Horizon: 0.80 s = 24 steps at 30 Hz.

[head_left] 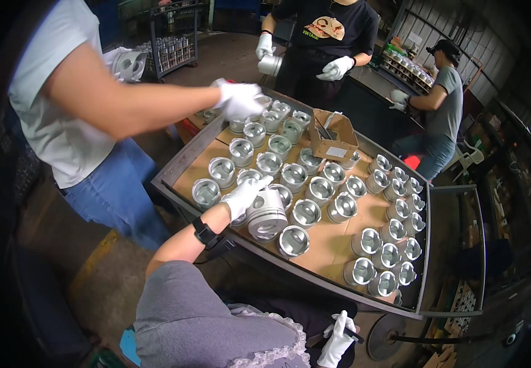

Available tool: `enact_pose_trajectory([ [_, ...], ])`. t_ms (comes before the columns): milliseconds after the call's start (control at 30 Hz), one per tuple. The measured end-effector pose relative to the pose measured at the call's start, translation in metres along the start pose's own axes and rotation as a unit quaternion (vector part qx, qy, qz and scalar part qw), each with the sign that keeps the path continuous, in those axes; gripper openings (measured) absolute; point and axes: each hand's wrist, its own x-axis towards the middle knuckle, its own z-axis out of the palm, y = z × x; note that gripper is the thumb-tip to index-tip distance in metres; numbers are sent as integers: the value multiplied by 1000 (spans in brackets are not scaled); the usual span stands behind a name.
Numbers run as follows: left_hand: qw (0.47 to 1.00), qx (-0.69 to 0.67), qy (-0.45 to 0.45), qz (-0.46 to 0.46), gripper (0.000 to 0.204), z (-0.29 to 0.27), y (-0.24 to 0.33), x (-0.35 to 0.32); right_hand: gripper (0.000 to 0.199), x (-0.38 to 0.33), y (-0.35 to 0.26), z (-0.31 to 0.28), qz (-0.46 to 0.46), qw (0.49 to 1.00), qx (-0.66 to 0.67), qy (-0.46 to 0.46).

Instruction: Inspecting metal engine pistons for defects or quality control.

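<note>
My left hand (244,197), in a white glove, grips a silver metal piston (267,221) with ring grooves. That piston is tilted above the near left edge of the table, and its crown faces toward me. Low in the view, my gloved right hand (337,345) is closed around a slim black pen-like tool (352,335), apart from the table. Beside the held piston, another piston (294,241) stands open end up. Several more stand in rows, such as a piston (306,213) farther right.
A cardboard box (334,136) with tools sits among the pistons at the table's (339,288) far side. A co-worker's gloved hand (240,100) reaches over the far left corner, a piston (129,64) in the other. Across the table, another person's hand holds a piston (270,65).
</note>
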Motion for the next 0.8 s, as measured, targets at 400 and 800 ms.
enact_pose_trajectory([
  [400,998,1,-35,-55,45,4,11,-5,33,-1,-1,-1,16,1000,-17,-1],
  [800,991,84,108,9,36,-88,80,100,33,-6,-3,-1,9,1000,-15,19],
])
